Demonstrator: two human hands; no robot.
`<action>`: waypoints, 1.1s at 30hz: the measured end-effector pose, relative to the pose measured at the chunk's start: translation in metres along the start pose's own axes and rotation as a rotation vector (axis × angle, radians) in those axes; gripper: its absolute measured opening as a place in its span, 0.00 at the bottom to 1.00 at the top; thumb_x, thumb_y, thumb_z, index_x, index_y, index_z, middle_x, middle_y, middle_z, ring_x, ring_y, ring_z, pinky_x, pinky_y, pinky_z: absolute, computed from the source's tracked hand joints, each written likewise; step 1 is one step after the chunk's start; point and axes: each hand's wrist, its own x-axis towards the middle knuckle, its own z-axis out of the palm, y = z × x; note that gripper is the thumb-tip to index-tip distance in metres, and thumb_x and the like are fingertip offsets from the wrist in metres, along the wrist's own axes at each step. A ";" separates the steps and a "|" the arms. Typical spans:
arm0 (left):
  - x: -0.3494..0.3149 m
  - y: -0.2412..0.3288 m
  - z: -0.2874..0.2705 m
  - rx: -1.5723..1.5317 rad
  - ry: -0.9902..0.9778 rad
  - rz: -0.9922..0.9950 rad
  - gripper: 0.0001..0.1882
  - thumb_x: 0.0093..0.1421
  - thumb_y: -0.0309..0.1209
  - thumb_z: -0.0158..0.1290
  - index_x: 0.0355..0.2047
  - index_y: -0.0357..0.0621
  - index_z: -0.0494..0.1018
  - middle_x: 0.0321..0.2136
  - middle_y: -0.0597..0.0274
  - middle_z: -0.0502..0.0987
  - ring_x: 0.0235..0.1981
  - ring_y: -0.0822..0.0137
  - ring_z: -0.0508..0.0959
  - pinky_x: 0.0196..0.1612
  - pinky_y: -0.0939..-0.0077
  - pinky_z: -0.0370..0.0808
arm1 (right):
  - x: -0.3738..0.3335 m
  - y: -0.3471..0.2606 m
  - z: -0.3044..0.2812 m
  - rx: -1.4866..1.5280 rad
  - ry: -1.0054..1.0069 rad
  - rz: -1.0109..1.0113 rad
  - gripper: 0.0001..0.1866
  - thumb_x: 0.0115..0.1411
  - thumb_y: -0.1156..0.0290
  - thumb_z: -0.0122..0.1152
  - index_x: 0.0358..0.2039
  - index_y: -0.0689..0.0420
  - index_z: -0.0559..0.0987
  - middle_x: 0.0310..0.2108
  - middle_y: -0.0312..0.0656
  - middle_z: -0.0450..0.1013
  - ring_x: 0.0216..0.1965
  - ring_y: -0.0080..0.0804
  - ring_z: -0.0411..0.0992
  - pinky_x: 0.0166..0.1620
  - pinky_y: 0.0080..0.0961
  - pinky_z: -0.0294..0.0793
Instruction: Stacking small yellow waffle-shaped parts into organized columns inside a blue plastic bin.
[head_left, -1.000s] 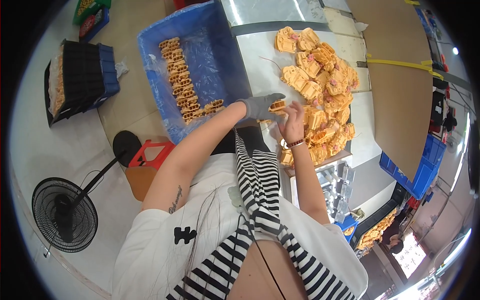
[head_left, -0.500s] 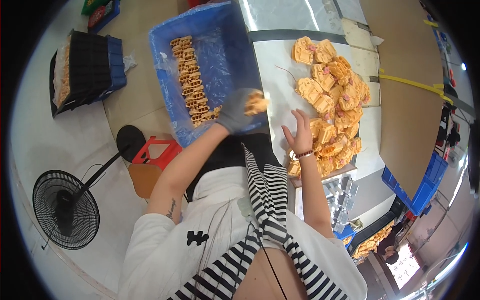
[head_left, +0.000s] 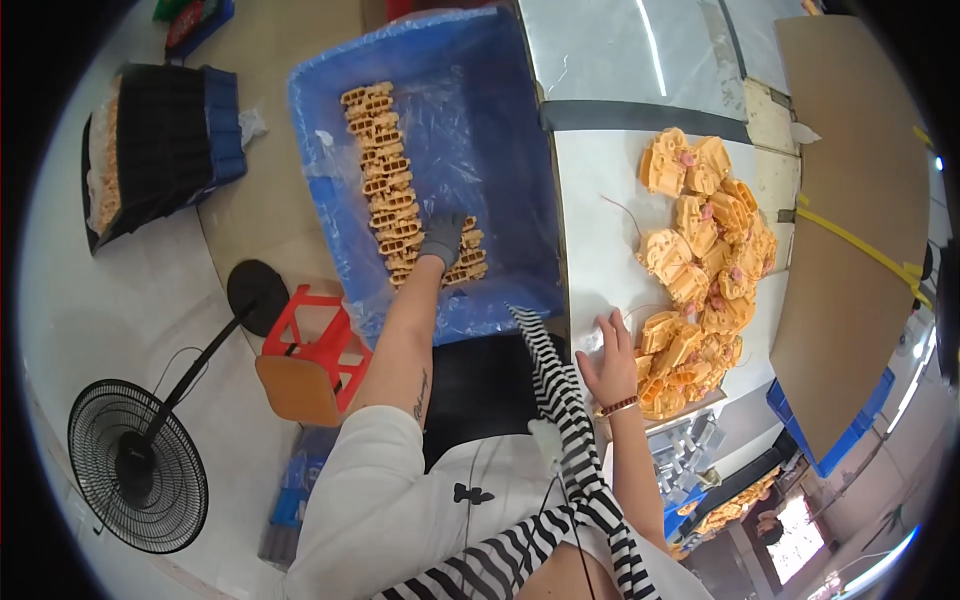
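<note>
My left hand [head_left: 441,240], in a grey glove, is down inside a blue bin [head_left: 515,150] lined with clear plastic film. Its fingers close at the top of a short row, on an orange plastic part [head_left: 469,226]; the glove partly hides the grip. To the left of it runs a long row of stacked orange parts [head_left: 385,180]. Bare and with a beaded bracelet, my right hand [head_left: 612,368] rests on the white tabletop [head_left: 595,220], fingers apart and holding nothing. Just right of it lies a heap of orange plastic parts [head_left: 715,255], some with pinkish bits.
A red stool [head_left: 318,335] and a black floor fan [head_left: 137,465] stand at the left. Farther off are stacked black and blue crates [head_left: 165,150]. A large brown board [head_left: 850,190] lies beyond the table at the right, with a blue crate [head_left: 832,430] beneath it.
My left hand has moved from the bin's right edge down and left into the bin, carrying an orange part. My right hand has come down onto the tabletop. The whole view has shifted.
</note>
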 end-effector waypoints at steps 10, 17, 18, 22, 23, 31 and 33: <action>-0.008 0.051 -0.036 0.059 -0.229 -0.040 0.36 0.52 0.56 0.47 0.59 0.57 0.63 0.60 0.55 0.58 0.62 0.52 0.56 0.59 0.39 0.49 | 0.005 0.006 -0.002 -0.031 -0.047 0.024 0.34 0.49 0.70 0.62 0.57 0.57 0.63 0.62 0.58 0.52 0.60 0.58 0.55 0.61 0.46 0.57; -0.021 0.082 -0.040 0.236 -0.254 -0.121 0.32 0.52 0.53 0.50 0.57 0.62 0.65 0.61 0.59 0.52 0.62 0.48 0.53 0.59 0.37 0.48 | 0.000 0.006 -0.004 0.004 0.002 0.009 0.31 0.50 0.66 0.62 0.55 0.57 0.65 0.61 0.59 0.54 0.58 0.59 0.58 0.60 0.46 0.58; -0.020 0.080 -0.040 0.220 -0.277 -0.089 0.30 0.51 0.52 0.50 0.56 0.65 0.66 0.62 0.60 0.52 0.62 0.48 0.53 0.59 0.36 0.48 | 0.000 0.008 -0.004 -0.013 0.004 0.000 0.31 0.51 0.66 0.62 0.55 0.57 0.65 0.61 0.59 0.54 0.58 0.59 0.58 0.60 0.46 0.58; -0.022 0.070 -0.040 0.166 -0.291 -0.098 0.29 0.50 0.50 0.53 0.54 0.71 0.67 0.61 0.61 0.53 0.63 0.50 0.53 0.59 0.36 0.48 | 0.001 0.007 0.000 -0.015 0.014 -0.005 0.31 0.51 0.65 0.61 0.55 0.56 0.65 0.61 0.59 0.55 0.58 0.58 0.58 0.60 0.47 0.57; -0.023 0.069 -0.040 0.169 -0.291 -0.093 0.29 0.50 0.50 0.53 0.54 0.71 0.67 0.61 0.61 0.53 0.63 0.50 0.53 0.59 0.36 0.48 | 0.001 0.007 0.001 -0.014 0.017 0.000 0.31 0.51 0.65 0.61 0.55 0.56 0.65 0.61 0.59 0.55 0.58 0.58 0.58 0.60 0.47 0.57; -0.037 0.083 -0.061 0.057 -0.011 -0.052 0.36 0.44 0.51 0.58 0.57 0.73 0.62 0.62 0.53 0.55 0.62 0.51 0.54 0.60 0.41 0.49 | 0.000 0.011 -0.004 -0.086 0.032 0.008 0.30 0.52 0.63 0.62 0.55 0.52 0.66 0.59 0.56 0.58 0.57 0.53 0.60 0.58 0.40 0.63; -0.040 0.089 -0.083 -0.002 0.027 -0.112 0.38 0.43 0.49 0.59 0.57 0.68 0.62 0.60 0.52 0.57 0.61 0.50 0.56 0.60 0.42 0.50 | 0.000 0.014 -0.014 -0.002 0.010 0.057 0.30 0.52 0.63 0.61 0.55 0.52 0.66 0.57 0.54 0.61 0.55 0.53 0.63 0.56 0.40 0.65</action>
